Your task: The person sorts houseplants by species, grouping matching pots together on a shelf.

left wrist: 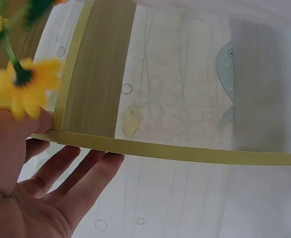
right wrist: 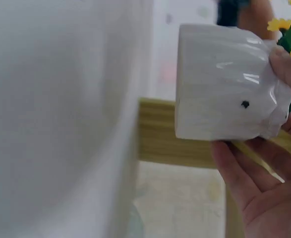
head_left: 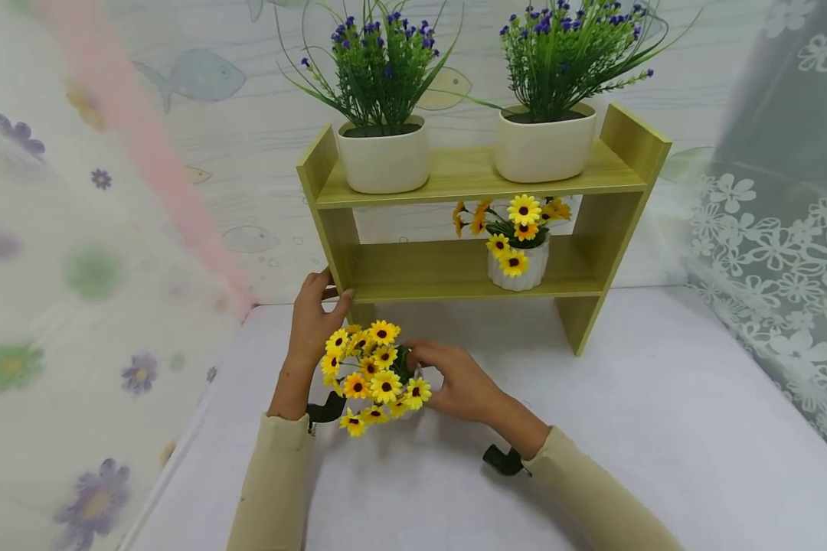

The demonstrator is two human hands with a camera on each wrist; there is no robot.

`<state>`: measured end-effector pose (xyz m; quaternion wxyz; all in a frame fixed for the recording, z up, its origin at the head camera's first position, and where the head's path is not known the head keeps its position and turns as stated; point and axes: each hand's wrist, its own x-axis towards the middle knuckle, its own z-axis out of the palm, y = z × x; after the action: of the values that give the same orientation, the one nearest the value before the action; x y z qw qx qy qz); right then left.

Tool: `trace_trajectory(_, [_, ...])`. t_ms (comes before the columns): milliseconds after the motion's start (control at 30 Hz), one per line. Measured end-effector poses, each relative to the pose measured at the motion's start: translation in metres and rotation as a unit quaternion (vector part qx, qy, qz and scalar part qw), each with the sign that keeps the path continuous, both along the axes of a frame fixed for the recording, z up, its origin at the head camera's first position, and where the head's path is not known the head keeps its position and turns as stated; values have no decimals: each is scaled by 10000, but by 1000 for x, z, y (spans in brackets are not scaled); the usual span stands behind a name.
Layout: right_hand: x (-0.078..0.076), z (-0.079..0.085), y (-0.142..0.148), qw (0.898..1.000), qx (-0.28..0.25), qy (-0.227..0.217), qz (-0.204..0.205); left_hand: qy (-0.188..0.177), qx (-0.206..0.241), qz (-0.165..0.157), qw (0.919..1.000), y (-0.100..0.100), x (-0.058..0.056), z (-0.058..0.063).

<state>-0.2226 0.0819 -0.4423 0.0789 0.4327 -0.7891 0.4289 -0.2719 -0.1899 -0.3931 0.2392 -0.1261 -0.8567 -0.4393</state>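
My right hand [head_left: 463, 383] grips a white ceramic pot [right wrist: 224, 84] of yellow artificial daisies [head_left: 384, 386] by its rim, in front of the shelf's lower left. In the right wrist view the pot lies sideways, a small dark mark on its side. The left hand [head_left: 310, 321] holds the left side panel [left wrist: 185, 152] of the wooden shelf [head_left: 420, 272], thumb at the front edge and fingers against the outer face. In the left wrist view, blurred petals [left wrist: 29, 87] hang over the thumb.
On the shelf's top stand two cream planters [head_left: 386, 161] with purple flowers. A second white pot [head_left: 527, 266] of yellow flowers sits on the right of the middle board. Below lies a white-covered table [head_left: 413, 490]; a patterned curtain [head_left: 110, 268] hangs on the left.
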Motion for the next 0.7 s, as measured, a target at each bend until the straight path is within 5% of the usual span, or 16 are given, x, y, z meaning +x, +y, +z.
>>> trace_trajectory(433, [-21,66,23,9960,-295,804,257,90,-96,78,9999,-1,2,-3])
trace_trajectory(700, [-33,97,28,9943,-501,919,209,-67,-60,314,9995,1,2,-2])
